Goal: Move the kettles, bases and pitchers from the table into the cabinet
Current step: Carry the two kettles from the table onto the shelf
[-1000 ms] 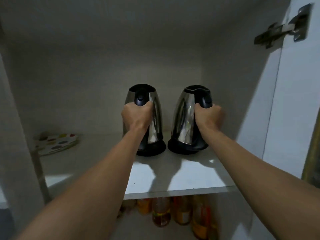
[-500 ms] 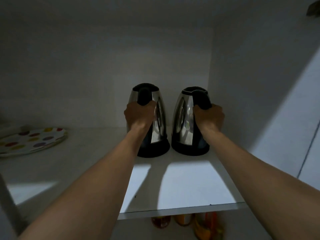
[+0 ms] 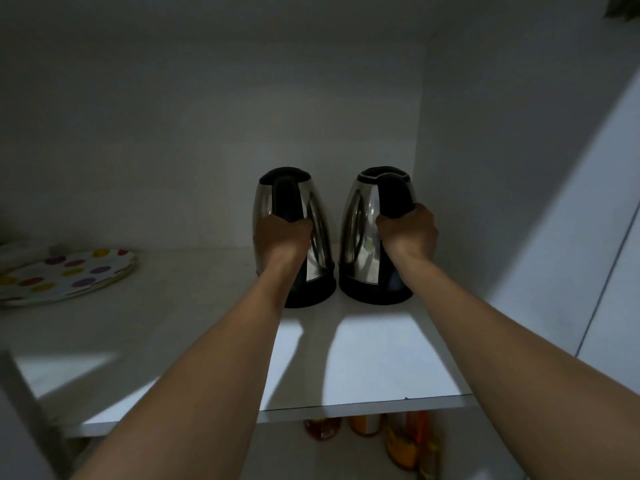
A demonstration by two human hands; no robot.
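We have both kettles inside the cabinet, standing upright near the back wall of the upper shelf (image 3: 363, 368), side by side and just apart. Our left hand (image 3: 282, 237) is wrapped tight round the black handle of the left kettle (image 3: 313, 220), and our right hand (image 3: 408, 233) is closed the same way on the handle of the right kettle (image 3: 360, 223). Each kettle seems to sit on a round black base: the left base (image 3: 317, 294) and the right base (image 3: 372, 292) look flat on the shelf, though in this dim light we cannot tell for sure that their full weight is down.

The step in hand, as we judge it, is letting go and drawing the arms out. Several things could go wrong. If we loosen our grip before a kettle is seated squarely on its base, it could rock or slide off. The two bodies nearly meet, so a twist of either wrist could knock one against the other. Pulling back carelessly, a finger caught in a handle could drag a kettle toward 6 o'clock and the shelf edge. At 9 o'clock a spotted plate (image 3: 65, 275) lies well apart, yet a wide sweep of our left forearm could catch it. Below the shelf, at 6 o'clock, bottles (image 3: 363, 424) would take the blow if anything fell.
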